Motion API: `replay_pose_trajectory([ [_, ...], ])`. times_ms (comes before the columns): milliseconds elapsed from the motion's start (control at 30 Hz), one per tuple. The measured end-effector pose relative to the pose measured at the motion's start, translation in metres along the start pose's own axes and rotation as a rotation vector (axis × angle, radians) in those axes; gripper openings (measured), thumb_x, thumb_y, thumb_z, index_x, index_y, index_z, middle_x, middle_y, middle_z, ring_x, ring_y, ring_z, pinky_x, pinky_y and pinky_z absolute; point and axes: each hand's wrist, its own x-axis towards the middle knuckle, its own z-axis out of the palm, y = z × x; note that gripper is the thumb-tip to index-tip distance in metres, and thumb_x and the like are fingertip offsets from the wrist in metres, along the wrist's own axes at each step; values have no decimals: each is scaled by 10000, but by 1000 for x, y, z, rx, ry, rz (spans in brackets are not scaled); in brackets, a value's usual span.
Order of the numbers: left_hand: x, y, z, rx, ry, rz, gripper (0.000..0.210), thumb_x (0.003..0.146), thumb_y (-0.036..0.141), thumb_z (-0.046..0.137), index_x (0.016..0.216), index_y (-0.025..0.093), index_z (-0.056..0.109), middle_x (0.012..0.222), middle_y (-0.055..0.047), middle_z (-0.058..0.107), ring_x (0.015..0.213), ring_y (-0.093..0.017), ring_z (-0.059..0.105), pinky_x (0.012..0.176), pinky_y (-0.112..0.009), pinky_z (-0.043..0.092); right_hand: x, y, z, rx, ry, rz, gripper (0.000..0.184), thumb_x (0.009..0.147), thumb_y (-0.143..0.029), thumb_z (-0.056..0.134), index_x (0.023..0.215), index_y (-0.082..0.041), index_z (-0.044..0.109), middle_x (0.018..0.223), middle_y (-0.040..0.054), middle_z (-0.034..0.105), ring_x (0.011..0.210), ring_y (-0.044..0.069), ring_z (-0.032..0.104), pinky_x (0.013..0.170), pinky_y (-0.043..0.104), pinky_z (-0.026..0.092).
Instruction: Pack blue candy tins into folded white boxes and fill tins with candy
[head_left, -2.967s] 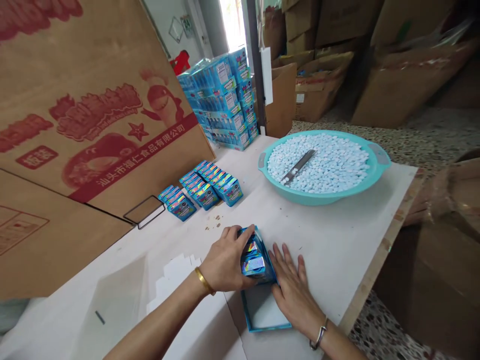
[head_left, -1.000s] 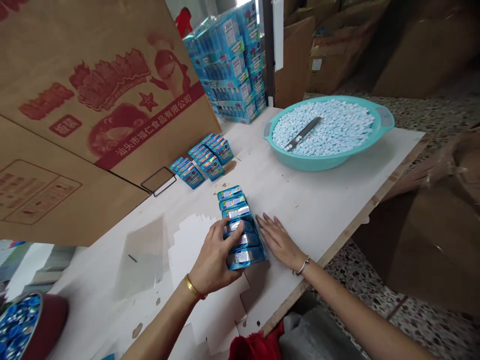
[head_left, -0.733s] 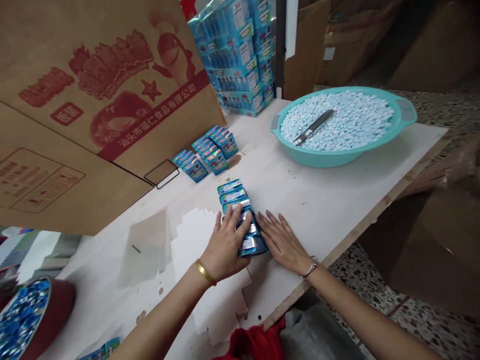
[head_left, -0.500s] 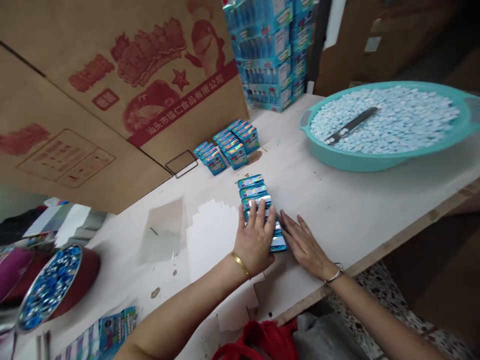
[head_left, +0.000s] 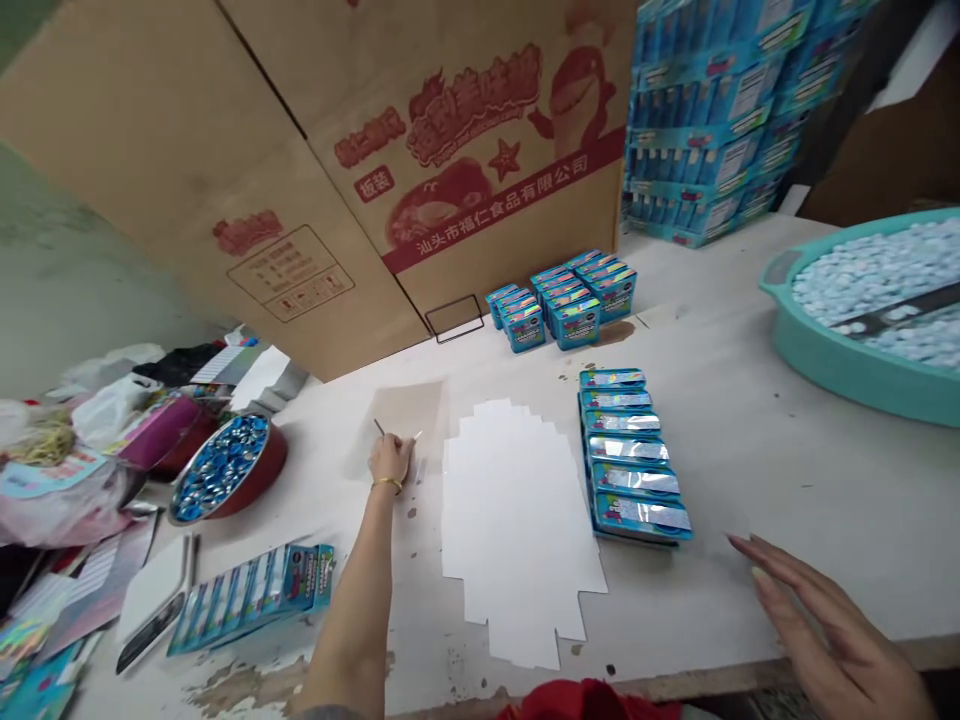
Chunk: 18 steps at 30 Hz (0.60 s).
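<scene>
My left hand (head_left: 390, 460) reaches to a stack of clear plastic film (head_left: 411, 402) lying on the table, its fingers pinched on the film's near part. A short dark strip (head_left: 379, 427) shows at the fingertips. My right hand (head_left: 836, 620) hovers at the lower right, fingers stretched out, holding nothing. To its left stands a row of several small blue packets (head_left: 630, 452) with shiny tops, apart from both hands. Between the row and the film lies a stack of white die-cut cards (head_left: 517, 510).
Small blue boxes (head_left: 574, 318) stand in groups before a big carton (head_left: 480, 180). A turquoise basin (head_left: 847, 350) of pale tablets sits at right, stacked blue display packs (head_left: 697, 120) behind. At left are a red bowl (head_left: 274, 462) of blue wrapped pieces and a packet row (head_left: 247, 590).
My left hand has left the row of packets and moved left to the film. My right hand has drawn back to the right, away from the row. The view has turned left.
</scene>
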Motion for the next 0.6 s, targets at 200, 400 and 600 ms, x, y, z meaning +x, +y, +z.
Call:
replay_pose_trajectory([
  [200, 15, -13, 6, -117, -21, -43, 278, 911, 354, 554, 1088, 142, 589, 1090, -70, 612, 966, -186, 601, 852, -403, 511, -16, -20, 4, 29, -181, -77, 333, 863, -468, 539, 1064, -253, 694, 1137, 57, 682, 1046, 241, 648, 896, 330, 559],
  [400, -15, 9, -43, -363, 130, 85, 216, 890, 276, 534, 721, 141, 544, 672, 25, 527, 631, -103, 514, 607, -236, 435, -24, -73, 30, 204, -568, 5, 363, 872, -496, 534, 1032, -234, 728, 1067, 89, 715, 983, 224, 678, 859, 306, 568],
  [600, -133, 78, -56, -539, 337, 361, 291, 856, 291, 488, 613, 202, 356, 611, 39, 411, 609, -111, 407, 629, -254, 334, -22, -139, 100, 302, -560, -84, 665, 732, -510, 707, 1301, -204, 550, 1325, 123, 563, 1230, 276, 513, 1058, 461, 408],
])
